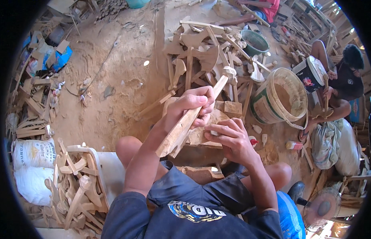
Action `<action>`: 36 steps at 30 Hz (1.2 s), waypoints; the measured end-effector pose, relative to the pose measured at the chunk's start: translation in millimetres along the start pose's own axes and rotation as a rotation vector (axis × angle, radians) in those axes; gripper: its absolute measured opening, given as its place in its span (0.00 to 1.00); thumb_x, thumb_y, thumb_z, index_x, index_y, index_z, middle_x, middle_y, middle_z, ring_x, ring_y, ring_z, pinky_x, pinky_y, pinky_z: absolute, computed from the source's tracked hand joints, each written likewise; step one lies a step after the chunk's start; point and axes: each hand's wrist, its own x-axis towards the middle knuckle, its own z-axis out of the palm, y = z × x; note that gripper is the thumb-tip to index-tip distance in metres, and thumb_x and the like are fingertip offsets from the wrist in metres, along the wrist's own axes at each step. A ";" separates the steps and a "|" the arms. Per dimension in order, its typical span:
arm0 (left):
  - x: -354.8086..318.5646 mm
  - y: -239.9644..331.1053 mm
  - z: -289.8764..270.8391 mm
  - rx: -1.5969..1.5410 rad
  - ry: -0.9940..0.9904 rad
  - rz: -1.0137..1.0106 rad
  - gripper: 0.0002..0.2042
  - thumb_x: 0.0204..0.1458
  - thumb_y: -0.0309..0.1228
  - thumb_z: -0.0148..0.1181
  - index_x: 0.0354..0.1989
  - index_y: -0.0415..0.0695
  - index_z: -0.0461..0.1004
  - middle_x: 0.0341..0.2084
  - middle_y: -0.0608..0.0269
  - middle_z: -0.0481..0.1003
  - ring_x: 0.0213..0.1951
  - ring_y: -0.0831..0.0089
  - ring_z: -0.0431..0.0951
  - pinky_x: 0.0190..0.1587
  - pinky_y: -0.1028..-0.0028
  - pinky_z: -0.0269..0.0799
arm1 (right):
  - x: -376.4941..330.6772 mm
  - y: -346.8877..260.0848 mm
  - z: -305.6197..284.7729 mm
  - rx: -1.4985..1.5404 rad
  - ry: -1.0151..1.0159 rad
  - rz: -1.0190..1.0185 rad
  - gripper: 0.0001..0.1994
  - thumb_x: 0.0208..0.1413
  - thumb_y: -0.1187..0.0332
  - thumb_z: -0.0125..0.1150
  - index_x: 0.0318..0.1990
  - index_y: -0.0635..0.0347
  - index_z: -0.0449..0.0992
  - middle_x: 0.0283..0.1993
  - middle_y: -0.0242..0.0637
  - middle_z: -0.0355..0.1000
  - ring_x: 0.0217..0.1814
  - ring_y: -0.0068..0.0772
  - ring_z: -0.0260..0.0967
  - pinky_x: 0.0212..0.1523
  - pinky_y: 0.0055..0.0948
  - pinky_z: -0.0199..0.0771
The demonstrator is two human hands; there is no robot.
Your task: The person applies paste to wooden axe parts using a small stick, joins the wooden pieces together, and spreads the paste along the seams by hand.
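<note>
My left hand (192, 105) is closed around a long pale wooden piece (178, 134), held slanting over my lap. Its near end looks split in two, and a roughly carved knob (229, 72) shows at the far end. To the right, my right hand (230, 137) has its fingers bent together above a wooden work block (197, 137). Something small and whitish shows at its fingertips, too hidden to name. Beside that hand lie a small bottle with a red cap (253, 141) and a small white bottle (264, 138).
Carved wooden parts (201, 55) are heaped ahead. A dusty bucket (279, 95) stands to the right, near another person (349, 79) holding a wooden piece. More carved parts (79, 195) fill a container at left. A fan (323, 207) is at lower right.
</note>
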 end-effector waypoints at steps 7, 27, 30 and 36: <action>4.5 -11.5 6.6 0.042 -0.019 -0.084 0.14 0.59 0.43 0.59 0.36 0.44 0.68 0.27 0.70 0.64 0.23 0.86 0.66 0.26 0.85 0.63 | 2.5 7.1 3.1 0.020 -0.147 -0.021 0.33 0.36 0.79 0.70 0.56 0.44 0.89 0.57 0.22 0.84 0.61 0.38 0.75 0.65 0.46 0.67; 8.9 -24.6 14.9 0.121 -0.009 -0.194 0.15 0.49 0.43 0.59 0.29 0.45 0.63 0.24 0.67 0.63 0.19 0.80 0.67 0.21 0.80 0.59 | -8.8 -1.4 -22.6 -0.322 -0.218 -0.003 0.18 0.49 0.61 0.68 0.49 0.43 0.91 0.60 0.14 0.79 0.63 0.30 0.68 0.66 0.45 0.63; 7.2 -24.8 10.5 0.086 -0.005 -0.164 0.14 0.52 0.41 0.59 0.31 0.44 0.65 0.24 0.68 0.64 0.19 0.81 0.67 0.22 0.81 0.60 | -10.2 -2.8 -15.8 -0.205 -0.171 -0.011 0.18 0.50 0.62 0.69 0.50 0.43 0.91 0.60 0.14 0.80 0.63 0.30 0.68 0.66 0.45 0.63; 14.8 -25.4 7.4 0.092 0.032 -0.165 0.14 0.53 0.40 0.59 0.33 0.43 0.65 0.24 0.67 0.64 0.19 0.80 0.67 0.22 0.82 0.62 | -11.3 -7.6 -16.3 -0.216 -0.194 -0.008 0.20 0.48 0.63 0.70 0.51 0.42 0.90 0.61 0.14 0.80 0.61 0.30 0.69 0.65 0.43 0.63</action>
